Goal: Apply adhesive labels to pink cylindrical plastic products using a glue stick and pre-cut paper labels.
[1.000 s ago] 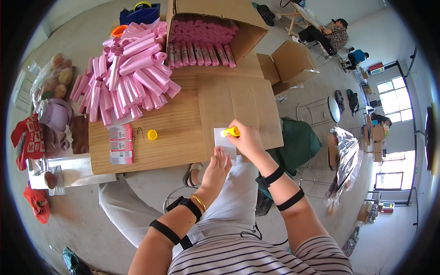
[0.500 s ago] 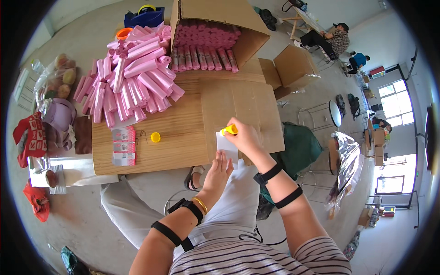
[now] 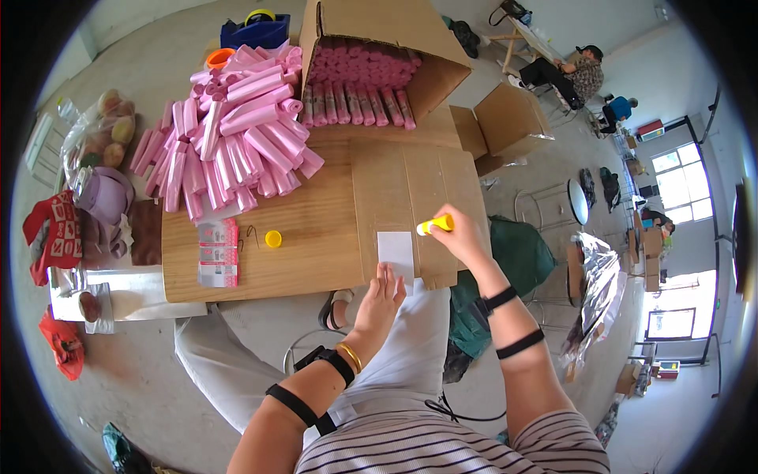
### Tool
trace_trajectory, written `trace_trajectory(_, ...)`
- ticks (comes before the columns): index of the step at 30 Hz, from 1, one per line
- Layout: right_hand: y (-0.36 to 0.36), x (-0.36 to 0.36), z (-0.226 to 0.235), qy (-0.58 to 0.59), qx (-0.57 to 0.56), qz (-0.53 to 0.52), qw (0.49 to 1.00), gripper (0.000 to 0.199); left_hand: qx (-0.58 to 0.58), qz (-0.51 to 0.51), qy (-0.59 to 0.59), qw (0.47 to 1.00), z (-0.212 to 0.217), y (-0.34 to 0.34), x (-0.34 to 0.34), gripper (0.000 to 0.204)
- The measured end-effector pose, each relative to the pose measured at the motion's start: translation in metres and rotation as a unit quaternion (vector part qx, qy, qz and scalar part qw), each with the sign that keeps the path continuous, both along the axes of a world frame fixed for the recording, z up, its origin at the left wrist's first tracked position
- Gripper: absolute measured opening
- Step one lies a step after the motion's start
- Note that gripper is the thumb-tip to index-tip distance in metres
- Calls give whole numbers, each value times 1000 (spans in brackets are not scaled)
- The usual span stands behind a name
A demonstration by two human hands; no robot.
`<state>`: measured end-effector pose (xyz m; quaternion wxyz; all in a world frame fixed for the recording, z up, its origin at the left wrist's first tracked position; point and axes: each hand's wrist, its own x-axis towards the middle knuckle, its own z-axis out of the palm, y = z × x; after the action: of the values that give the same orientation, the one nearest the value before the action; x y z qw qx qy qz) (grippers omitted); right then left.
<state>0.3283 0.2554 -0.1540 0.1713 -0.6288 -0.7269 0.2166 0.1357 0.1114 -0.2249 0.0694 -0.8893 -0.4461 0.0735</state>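
Observation:
A small white paper card (image 3: 395,246) lies on a flat cardboard sheet (image 3: 375,178) near the table's front edge. Flat fingers of my left hand (image 3: 378,300) press its near end. My right hand (image 3: 467,240) is closed round a yellow glue stick (image 3: 439,224), whose white end points left, just right of the card. The stick's loose yellow cap (image 3: 273,238) sits on the wood to the left. Beside it are printed pink-and-grey labels (image 3: 218,253) and a thin bent wire (image 3: 252,235).
Behind, a big pile of pink rolls (image 3: 229,130) covers the table's back left. An open carton (image 3: 379,22) packed with more rolls stands beside it, near a blue tape dispenser (image 3: 254,33). Another open box (image 3: 509,126) is at the right. Other people (image 3: 580,75) sit far off.
My right hand has moved right with the glue stick, off the card and over the cardboard. My left hand keeps its place on the card.

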Motion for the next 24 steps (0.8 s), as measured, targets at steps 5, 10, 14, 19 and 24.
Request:
trace_trajectory(5,-36,-15,11,20,-70,40,997,24,-12,3,14,1000,2,1,-2,55)
trace_trajectory(10,-13,-16,-6,19,-28,37,999,24,-14,1,23,1000,5,-2,-3,56)
trace_trajectory(14,11,-23,4,2,-33,22,999,23,-28,2,24,999,11,2,-2,56)
trace_trajectory(19,-20,-24,11,-16,-50,46,998,25,-31,5,20,999,7,1,-1,57)
trace_trajectory(24,-35,-53,7,-11,-34,72,997,23,-29,11,8,999,5,0,-1,56)
